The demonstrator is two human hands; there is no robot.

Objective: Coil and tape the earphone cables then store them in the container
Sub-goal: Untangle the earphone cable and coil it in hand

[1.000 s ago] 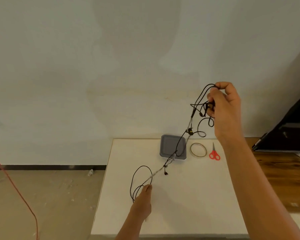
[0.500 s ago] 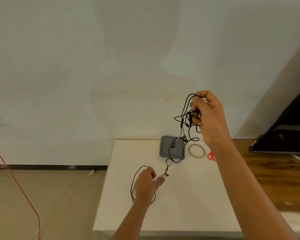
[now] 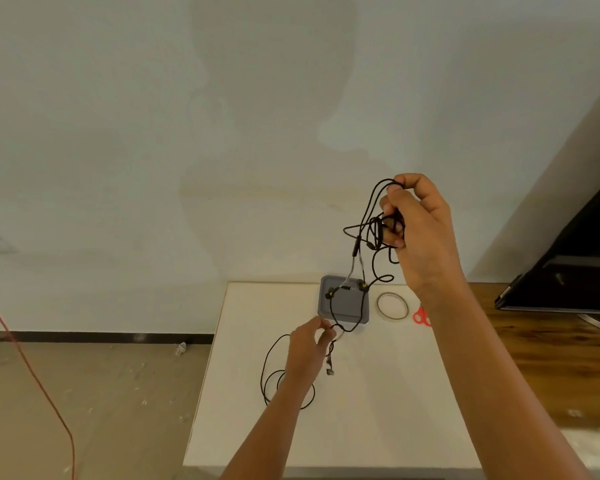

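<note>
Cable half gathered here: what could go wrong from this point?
1. The earphone cable bunched in the right hand looks tangled, so it may knot rather than coil.
2. Slack pinched by the left hand hangs over the grey container and could snag its rim.
3. Loops on the table may drag.

The near half of the white counter [image 3: 378, 427] lies bare between the two forearms, leaving open room there. Along the far edge, the grey container [image 3: 347, 308], the tape ring [image 3: 392, 306] and the red scissors [image 3: 421, 317] stand in a row. Black earphone cables [image 3: 364, 237] hang from the raised right hand [image 3: 420, 230] across the container, blocking a straight reach into it. Loose loops lie beside the left hand [image 3: 309, 351].
</note>
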